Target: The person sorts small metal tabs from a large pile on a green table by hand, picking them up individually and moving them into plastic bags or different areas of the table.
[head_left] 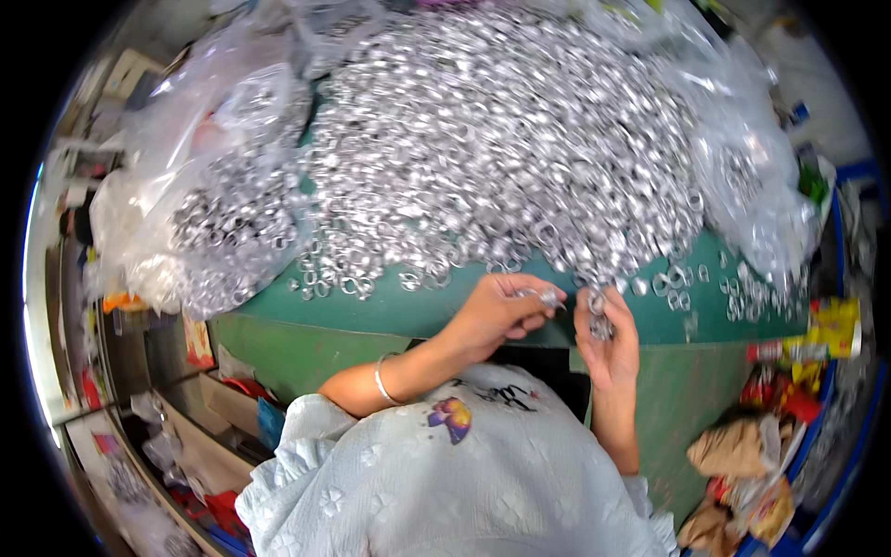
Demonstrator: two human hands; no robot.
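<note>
A large heap of small silver metal rings [501, 139] covers most of the green table [399, 311]. At the near edge of the heap, my left hand [497, 317] is closed, with a few of the silver rings [549, 299] between thumb and fingers. Close to its right, my right hand [611, 348] is curled upward around several rings [601, 325] held between its thumb and fingers. The hands are a small gap apart. Motion blur and small size hide the rings' exact shape.
A clear plastic bag of rings [232, 204] lies at the left, and another clear bag [752, 186] at the right. Loose rings [747, 295] are scattered near the right edge. Open drawers [200, 408] stand at the left. Brown packages [738, 447] are at the lower right.
</note>
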